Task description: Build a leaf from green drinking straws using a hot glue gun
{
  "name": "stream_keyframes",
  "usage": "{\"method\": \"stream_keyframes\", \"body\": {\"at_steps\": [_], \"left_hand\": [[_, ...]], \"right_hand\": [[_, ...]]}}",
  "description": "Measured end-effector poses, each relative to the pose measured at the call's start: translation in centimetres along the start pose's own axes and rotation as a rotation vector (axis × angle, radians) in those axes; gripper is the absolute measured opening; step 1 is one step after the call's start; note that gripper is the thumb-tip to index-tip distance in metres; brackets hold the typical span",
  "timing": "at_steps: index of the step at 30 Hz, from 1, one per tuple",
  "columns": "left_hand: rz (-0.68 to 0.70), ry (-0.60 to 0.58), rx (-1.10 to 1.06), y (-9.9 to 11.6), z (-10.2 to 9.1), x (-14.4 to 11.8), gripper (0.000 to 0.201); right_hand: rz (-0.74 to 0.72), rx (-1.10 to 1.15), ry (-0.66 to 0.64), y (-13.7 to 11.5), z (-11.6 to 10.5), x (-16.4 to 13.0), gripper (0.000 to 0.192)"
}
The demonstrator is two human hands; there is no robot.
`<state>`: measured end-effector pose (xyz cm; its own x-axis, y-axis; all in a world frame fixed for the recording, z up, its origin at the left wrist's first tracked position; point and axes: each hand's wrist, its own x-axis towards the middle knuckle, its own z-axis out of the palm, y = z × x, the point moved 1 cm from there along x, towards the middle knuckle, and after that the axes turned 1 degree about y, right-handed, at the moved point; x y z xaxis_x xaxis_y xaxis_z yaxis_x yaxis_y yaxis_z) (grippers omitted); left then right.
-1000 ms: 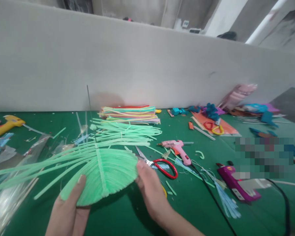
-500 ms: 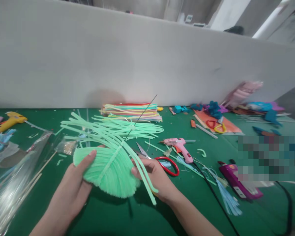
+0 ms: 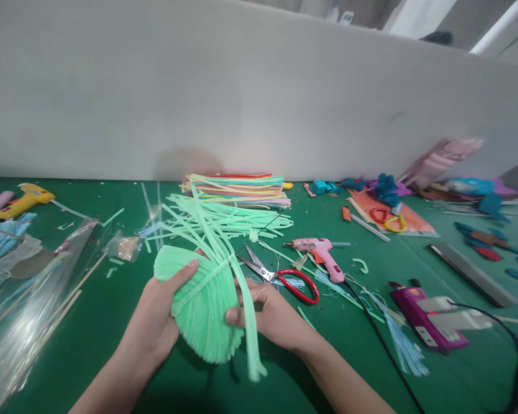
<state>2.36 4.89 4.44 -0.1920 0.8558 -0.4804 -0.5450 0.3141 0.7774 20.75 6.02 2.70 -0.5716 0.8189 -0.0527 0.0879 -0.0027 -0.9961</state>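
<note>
A mint-green leaf made of pipe cleaners (image 3: 207,310) is held tilted above the table, with a raised midrib and long untrimmed strands fanning from its far end. My left hand (image 3: 155,310) grips its left edge, thumb on top and fingers underneath. On the other edge, my right hand (image 3: 267,313) pinches the leaf with its thumb, and loose strands hang over that hand. Red-handled scissors (image 3: 300,286) lie partly spread just beyond my right hand. Behind the leaf rests a heap of loose green pipe cleaners (image 3: 242,221).
A multicoloured pipe-cleaner bundle (image 3: 237,190) lies by the wall. At right are a pink glue gun (image 3: 319,253) with its cable, a purple power strip (image 3: 427,319) and a blue tassel (image 3: 403,342). A yellow glue gun (image 3: 23,202) and plastic sleeves (image 3: 38,310) lie left.
The leaf has turned steeper and moved slightly right and down with both hands. Its loose strands have swung, hanging closer together over my right hand. The camera view has shifted a little.
</note>
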Motion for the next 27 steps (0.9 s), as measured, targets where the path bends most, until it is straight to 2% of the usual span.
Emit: {"method": "stream_keyframes", "body": {"at_steps": [3,7,9,14,19,23,27], "left_hand": [[-0.011,-0.013,0.007,0.0,0.1,0.0,0.047],[-0.005,-0.054,0.038,0.1,0.0,0.1,0.047],[-0.018,-0.066,0.043,0.0,0.0,0.3,0.046],[-0.093,-0.048,0.005,-0.4,0.0,0.3,0.039],[-0.072,-0.017,-0.159,-0.4,0.2,-0.7,0.037],[-0.043,-0.045,-0.104,-0.9,0.2,-1.1,0.045],[-0.067,-0.059,-0.056,-1.5,0.1,-0.7,0.043]], "right_hand": [[0.043,0.053,-0.044,-0.3,0.1,-0.1,0.03],[0.047,0.183,-0.155,-0.9,0.3,-0.4,0.056],[0.041,0.175,-0.149,-0.9,0.4,-0.4,0.055],[0.03,0.072,-0.138,-0.5,0.4,-0.4,0.037],[0.049,0.178,-0.133,-0.3,0.6,-0.4,0.051],[0.089,0.273,-0.073,-0.2,0.9,-0.4,0.053],[0.113,0.332,-0.045,-0.4,1.3,-0.5,0.049]]}}
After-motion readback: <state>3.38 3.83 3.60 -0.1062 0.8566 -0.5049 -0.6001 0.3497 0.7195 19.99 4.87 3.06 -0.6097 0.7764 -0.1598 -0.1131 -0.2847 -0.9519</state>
